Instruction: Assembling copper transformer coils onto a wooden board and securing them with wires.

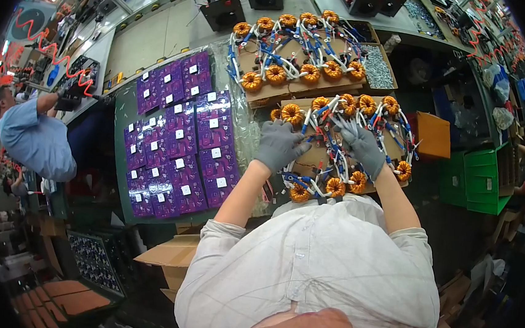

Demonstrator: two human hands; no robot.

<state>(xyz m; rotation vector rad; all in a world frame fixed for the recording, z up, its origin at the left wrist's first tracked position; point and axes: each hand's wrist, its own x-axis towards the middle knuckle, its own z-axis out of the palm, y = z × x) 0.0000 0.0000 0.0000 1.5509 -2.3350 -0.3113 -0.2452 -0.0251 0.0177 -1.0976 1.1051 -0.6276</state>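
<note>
My hands wear grey gloves. My left hand (pixel 279 147) is at the left edge of the near group of coils, its thumb apart from its fingers and nothing seen in its grasp. Just beyond its fingertips lies a copper-coloured ring coil (pixel 292 113). My right hand (pixel 365 150) reaches in among the cables, its fingers closed around white cables (pixel 341 124); the fingertips are partly hidden. Several more coils, such as this ring coil (pixel 335 186), line the far and near sides of the cardboard (pixel 307 162), with blue, white and red-marked leads between them.
A second coil group lies on cardboard (pixel 274 94) farther off, beside a box of small metal parts (pixel 378 68). Purple circuit boards (pixel 179 129) with white squares cover the left table. An orange bin (pixel 432 135) and green crate (pixel 483 180) stand right. Another person (pixel 37 137) works far left.
</note>
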